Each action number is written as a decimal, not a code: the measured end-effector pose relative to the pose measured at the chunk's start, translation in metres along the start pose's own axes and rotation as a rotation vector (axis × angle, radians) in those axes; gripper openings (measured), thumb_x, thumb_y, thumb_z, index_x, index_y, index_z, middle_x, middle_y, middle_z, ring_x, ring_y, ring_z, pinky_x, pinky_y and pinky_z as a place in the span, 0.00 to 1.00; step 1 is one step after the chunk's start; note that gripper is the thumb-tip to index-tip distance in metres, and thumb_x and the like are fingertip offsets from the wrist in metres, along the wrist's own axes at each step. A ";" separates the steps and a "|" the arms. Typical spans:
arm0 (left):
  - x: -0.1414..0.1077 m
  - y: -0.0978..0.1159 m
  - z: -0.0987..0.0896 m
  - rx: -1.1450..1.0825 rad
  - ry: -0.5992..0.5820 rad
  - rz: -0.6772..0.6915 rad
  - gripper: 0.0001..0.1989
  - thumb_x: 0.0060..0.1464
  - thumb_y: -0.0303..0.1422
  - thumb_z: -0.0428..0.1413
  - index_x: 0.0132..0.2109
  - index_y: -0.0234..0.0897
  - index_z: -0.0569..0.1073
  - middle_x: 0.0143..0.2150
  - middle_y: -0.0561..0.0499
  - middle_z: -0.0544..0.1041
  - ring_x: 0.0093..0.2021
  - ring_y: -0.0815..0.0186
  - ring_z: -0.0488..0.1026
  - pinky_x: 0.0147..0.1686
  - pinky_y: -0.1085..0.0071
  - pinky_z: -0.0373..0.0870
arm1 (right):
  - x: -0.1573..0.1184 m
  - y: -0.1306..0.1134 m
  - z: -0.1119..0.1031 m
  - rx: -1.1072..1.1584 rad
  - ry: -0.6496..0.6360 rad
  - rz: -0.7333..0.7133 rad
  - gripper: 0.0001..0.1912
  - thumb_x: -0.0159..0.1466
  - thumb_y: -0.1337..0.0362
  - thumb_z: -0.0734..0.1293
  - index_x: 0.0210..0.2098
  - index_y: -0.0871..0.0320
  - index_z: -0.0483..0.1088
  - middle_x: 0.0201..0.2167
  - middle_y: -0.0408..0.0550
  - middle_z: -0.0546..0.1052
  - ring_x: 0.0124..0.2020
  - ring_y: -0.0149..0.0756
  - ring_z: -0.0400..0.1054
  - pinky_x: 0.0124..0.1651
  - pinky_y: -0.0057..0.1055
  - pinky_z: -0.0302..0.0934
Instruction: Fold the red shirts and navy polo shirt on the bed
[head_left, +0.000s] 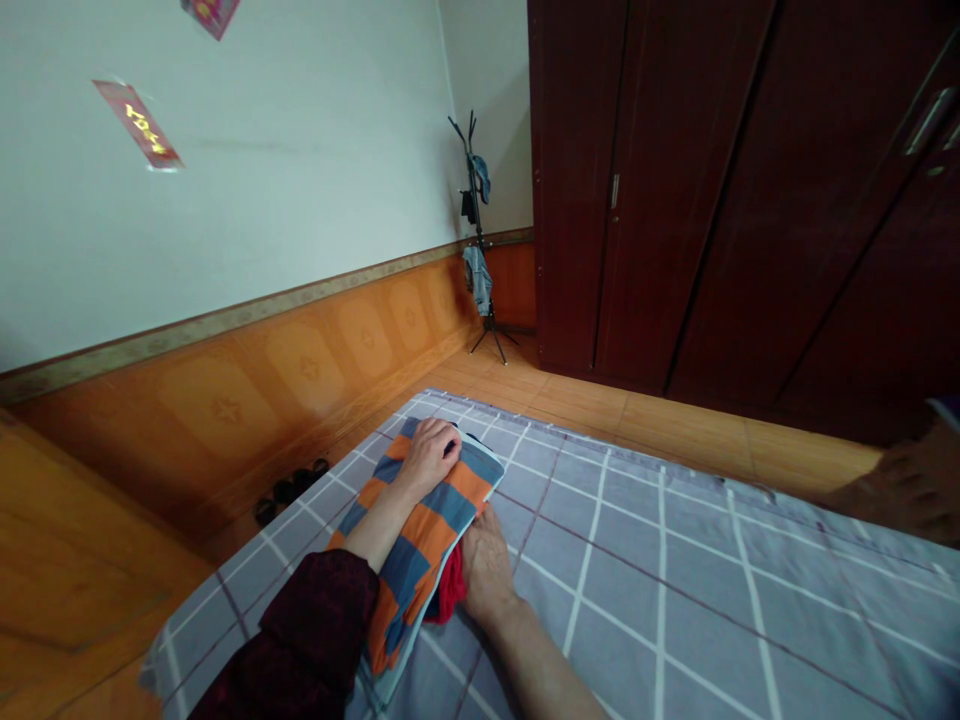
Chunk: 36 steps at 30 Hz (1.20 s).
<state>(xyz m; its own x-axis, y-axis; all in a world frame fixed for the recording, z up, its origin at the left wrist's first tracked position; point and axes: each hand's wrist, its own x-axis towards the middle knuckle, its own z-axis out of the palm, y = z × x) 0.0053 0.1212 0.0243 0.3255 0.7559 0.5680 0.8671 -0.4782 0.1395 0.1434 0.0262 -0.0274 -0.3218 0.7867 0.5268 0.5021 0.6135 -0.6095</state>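
An orange and blue-grey checked cloth, folded into a long shape, lies on the bed with its grey, white-lined sheet. My left hand rests on top of the cloth near its far end, its fingers curled. At the cloth's right edge is my right hand, beside a red cloth that shows from under the checked one. The right hand's fingertips are partly hidden beneath the cloth's edge.
Beyond the bed, a black coat stand holds a cap and clothing in the corner. A dark red wardrobe spans the right side. Dark shoes are on the floor left of the bed, near the tiled wall.
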 end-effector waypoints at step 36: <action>-0.023 -0.011 -0.103 -0.278 0.260 -0.322 0.04 0.55 0.32 0.47 0.37 0.40 0.65 0.31 0.54 0.73 0.32 0.65 0.73 0.32 0.69 0.71 | 0.004 -0.009 -0.012 0.006 -0.029 0.015 0.25 0.59 0.61 0.66 0.56 0.54 0.66 0.57 0.50 0.67 0.58 0.44 0.58 0.62 0.41 0.50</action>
<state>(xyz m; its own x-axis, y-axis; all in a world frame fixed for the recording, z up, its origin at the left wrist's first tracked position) -0.0503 0.0630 0.0934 -0.0781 0.7652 0.6391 0.7633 -0.3665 0.5321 0.1475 0.0226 -0.0126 -0.3377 0.7974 0.5002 0.5023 0.6021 -0.6207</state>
